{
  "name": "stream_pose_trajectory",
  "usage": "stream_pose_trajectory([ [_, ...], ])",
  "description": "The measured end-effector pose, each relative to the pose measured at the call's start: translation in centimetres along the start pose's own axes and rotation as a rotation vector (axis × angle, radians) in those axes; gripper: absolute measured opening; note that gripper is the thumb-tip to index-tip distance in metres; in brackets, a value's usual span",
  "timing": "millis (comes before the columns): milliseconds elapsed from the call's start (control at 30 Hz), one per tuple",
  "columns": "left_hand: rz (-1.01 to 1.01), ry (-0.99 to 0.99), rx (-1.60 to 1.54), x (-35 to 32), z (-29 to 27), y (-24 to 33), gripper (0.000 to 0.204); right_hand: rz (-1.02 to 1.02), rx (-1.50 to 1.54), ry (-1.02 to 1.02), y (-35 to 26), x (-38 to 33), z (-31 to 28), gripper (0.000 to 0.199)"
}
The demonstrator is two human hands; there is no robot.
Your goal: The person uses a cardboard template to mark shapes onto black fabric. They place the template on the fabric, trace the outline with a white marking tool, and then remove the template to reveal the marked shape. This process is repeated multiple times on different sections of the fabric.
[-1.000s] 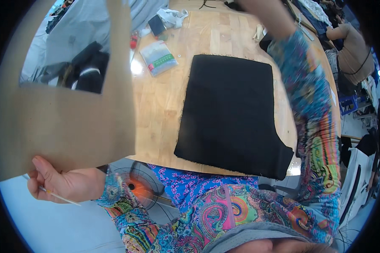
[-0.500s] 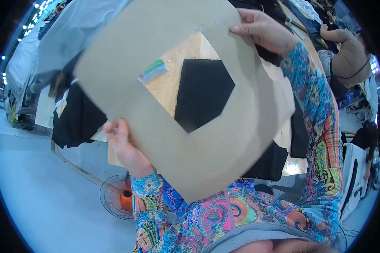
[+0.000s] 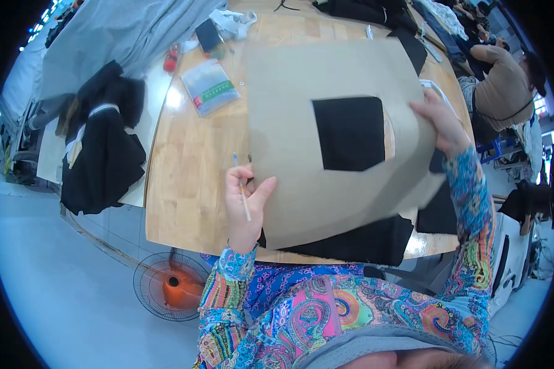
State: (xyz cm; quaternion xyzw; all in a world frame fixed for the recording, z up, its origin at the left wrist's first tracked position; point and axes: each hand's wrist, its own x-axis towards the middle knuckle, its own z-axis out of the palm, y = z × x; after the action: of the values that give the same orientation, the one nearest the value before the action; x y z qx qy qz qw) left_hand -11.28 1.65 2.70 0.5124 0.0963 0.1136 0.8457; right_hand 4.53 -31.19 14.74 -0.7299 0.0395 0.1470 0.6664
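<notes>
A large beige cardboard template point(image 3: 289, 117) with an angular window cut in it is held over the table. My left hand point(image 3: 246, 212) is closed on its left edge, the thumb on top. A thin white pen point(image 3: 244, 200) with a blue tip is tucked between the same fingers. At the opposite edge my right hand point(image 3: 444, 126) grips the template, thumb in front and fingers partly hidden behind. Black fabric point(image 3: 351, 132) shows through the window. More black cloth point(image 3: 369, 243) sticks out under the template's near edge; how far it runs beneath is hidden.
On the wooden table point(image 3: 184, 178) lie a clear packet point(image 3: 209, 89) with a green band, a small red item point(image 3: 171, 58) and a dark blue pad point(image 3: 209, 35). Black garments point(image 3: 104, 141) hang at left. An orange fan point(image 3: 178, 286) stands below. A person point(image 3: 505, 83) sits at far right.
The template has turned, dropped lower toward the table and shifted right. My left hand has moved right with it, and the pen in it now shows. My right hand has come down and toward me.
</notes>
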Motion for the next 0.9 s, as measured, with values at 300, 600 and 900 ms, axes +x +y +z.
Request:
stream_pose_trajectory([
  [300, -0.07, -0.193, 0.919, 2.1, -0.2, -2.6, 0.025, -0.196, -0.892, 0.332, 11.4, 0.1, -4.9, 0.062],
  [600, 0.171, -0.104, 0.768, 1.0, 0.3, -1.9, 0.032, -0.704, -1.103, -0.254, 6.9, 9.0, 11.9, 0.065],
  [900, 0.08, -0.082, 0.768, 0.6, 0.4, -2.1, 0.026, -0.538, -1.266, -0.339, 8.7, 10.4, 14.0, 0.073],
])
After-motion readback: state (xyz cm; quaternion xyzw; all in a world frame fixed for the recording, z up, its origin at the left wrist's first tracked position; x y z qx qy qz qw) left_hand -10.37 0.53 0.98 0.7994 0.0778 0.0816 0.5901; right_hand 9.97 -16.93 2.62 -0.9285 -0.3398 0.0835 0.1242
